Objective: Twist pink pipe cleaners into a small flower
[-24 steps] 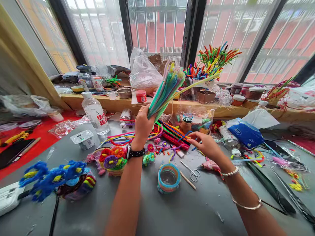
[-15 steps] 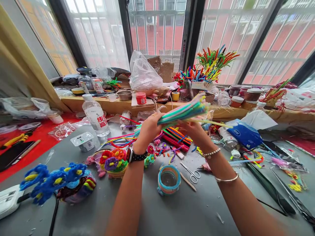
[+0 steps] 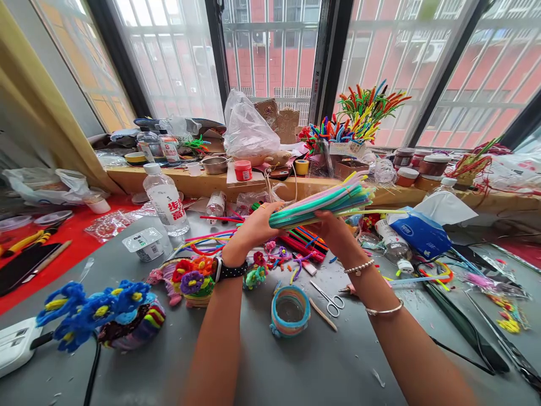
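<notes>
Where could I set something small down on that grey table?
Mostly bare grey tabletop lies between the left forearm and right forearm, nearer the person than the round blue-rimmed pot. Another patch separates the left forearm from the fuzzy blue flowers. Crowded: beyond the pot, where multicoloured fuzzy stems lie.

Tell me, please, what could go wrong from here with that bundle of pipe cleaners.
No tie shows on the bundle between the left hand and right hand, so it could slip apart and mix with the red pipe cleaners below. The long yellow pipe cleaner jutting out to the right might snag on the blue tissue pack.
</notes>
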A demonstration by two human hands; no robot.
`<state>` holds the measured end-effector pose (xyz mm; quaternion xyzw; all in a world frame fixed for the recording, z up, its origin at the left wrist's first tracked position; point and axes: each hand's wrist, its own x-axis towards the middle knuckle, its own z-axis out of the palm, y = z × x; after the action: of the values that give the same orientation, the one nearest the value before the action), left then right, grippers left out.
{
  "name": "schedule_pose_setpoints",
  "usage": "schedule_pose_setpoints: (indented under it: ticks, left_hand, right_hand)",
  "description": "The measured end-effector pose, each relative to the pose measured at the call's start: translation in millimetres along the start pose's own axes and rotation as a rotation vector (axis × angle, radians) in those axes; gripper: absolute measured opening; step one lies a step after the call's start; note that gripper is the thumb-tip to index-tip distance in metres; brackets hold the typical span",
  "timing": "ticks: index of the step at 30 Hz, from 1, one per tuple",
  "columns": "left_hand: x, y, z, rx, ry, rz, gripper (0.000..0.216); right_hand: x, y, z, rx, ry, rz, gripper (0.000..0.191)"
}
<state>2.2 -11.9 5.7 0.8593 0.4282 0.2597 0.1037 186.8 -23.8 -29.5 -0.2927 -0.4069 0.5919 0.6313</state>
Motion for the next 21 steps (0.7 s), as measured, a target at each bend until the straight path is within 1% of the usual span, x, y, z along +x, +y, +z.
schedule_pose_setpoints:
  ticks: [2, 3, 8, 12, 16, 21]
  left_hand:
    - [-0.3, -5.8, 0.7, 0.067, -0.076, -0.049, 0.040]
    - [-0.3, -8.5, 1.6, 0.089, -0.092, -0.064, 0.036]
    - [0.1, -14.1, 6.1, 0.155, -0.091, -0.093, 0.022]
    - [-1.0, -12.2, 7.6, 0.209, -0.056, -0.096, 0.014]
    - [-2.0, -10.3, 9.0, 0.270, 0.013, -0.094, 0.019]
    - [1.7, -4.9, 14.8, 0.368, 0.127, -0.084, 0.029]
  right_hand:
    - [-0.5, -0.7, -3.7, 0.031, -0.001, -0.005, 0.017]
    - [-0.8, -1.2, -5.5, 0.042, -0.001, -0.004, 0.017]
    - [-2.1, -0.7, -11.5, 0.067, 0.001, 0.018, 0.014]
    - [-4.5, -0.1, -11.9, 0.083, -0.020, 0.025, 0.013]
    - [-5.7, 0.7, -13.1, 0.095, -0.073, 0.010, 0.022]
    - [-3.0, 6.1, -13.3, 0.122, 0.033, 0.065, 0.039]
